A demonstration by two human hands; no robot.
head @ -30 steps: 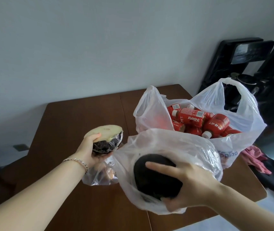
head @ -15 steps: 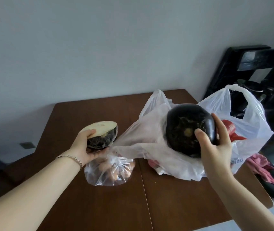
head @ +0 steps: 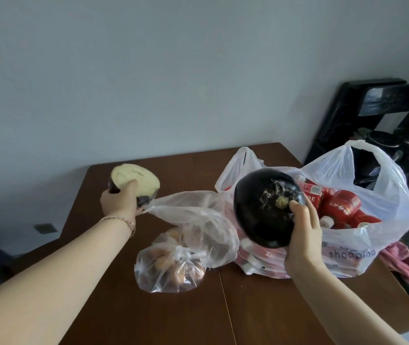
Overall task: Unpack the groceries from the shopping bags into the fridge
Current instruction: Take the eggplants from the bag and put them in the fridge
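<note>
Since half a second ago both hands are rising and spreading apart: the right hand [head: 303, 235] is lifting the whole dark melon [head: 265, 207] higher and clear of the thin plastic bag [head: 198, 220], while the left hand [head: 121, 202] is carrying the cut half melon [head: 136, 181] up and back over the far part of the table [head: 114, 307].

That right hand is wrapping around the lower right side of the dark fruit, thumb pressing beside the stem scar, fingers hidden behind it; the fruit is hanging in the air just above the red juice bottles [head: 335, 207] in the white shopping bag [head: 385, 195]. Its skin is looking smooth and the grip is one-sided, so I judge that cupping it from below would be safer for the carry.

The left hand is closing around the half melon with the thumb lying across its pale cut face, and a corner of the thin bag is trailing from under those fingers; letting that plastic drop before walking off would keep the bag from dragging along.

A small knotted clear bag of brownish produce [head: 171, 265] is sitting on the table between the forearms, beneath the slack bag. The fridge is not in view.
</note>
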